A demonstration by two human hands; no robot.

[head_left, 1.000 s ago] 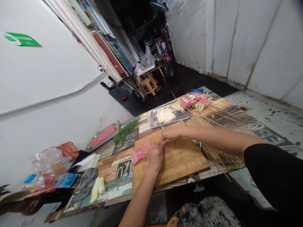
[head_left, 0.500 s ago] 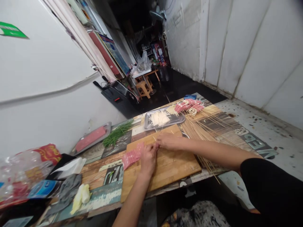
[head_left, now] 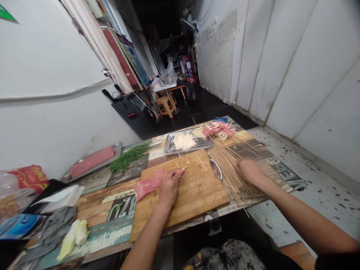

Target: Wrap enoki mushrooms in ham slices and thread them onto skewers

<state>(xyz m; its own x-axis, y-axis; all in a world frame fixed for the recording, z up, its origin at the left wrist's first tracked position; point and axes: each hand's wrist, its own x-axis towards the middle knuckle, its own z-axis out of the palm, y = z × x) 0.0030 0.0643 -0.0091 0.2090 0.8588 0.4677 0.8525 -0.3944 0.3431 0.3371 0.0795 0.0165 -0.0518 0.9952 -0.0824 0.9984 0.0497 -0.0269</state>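
On the wooden cutting board (head_left: 197, 198), my left hand (head_left: 168, 187) pinches a small meat roll (head_left: 181, 171) with pale enoki mushroom strands poking out. Beside that hand, to its left, lie overlapping thin slices of pink meat (head_left: 147, 186). My right hand (head_left: 249, 171) is off the board, fingers curled at the spread of bamboo skewers (head_left: 229, 168); its fingertips are partly hidden among the sticks. Enoki mushrooms (head_left: 182, 141) rest in a metal tray (head_left: 204, 143) behind the board. Finished skewered meat rolls (head_left: 218, 129) are piled at the tray's right.
Green chives (head_left: 131, 156) and a tray of pink meat (head_left: 92, 161) lie at the back left. Nearer on the left are a cabbage piece (head_left: 74, 238), a grey cloth (head_left: 57, 225) and plastic packaging (head_left: 24, 183). A white wall (head_left: 281, 67) borders the right side.
My right hand has left the meat roll and moved right to the skewers. My left hand still holds the roll on the board. The view has shifted slightly.
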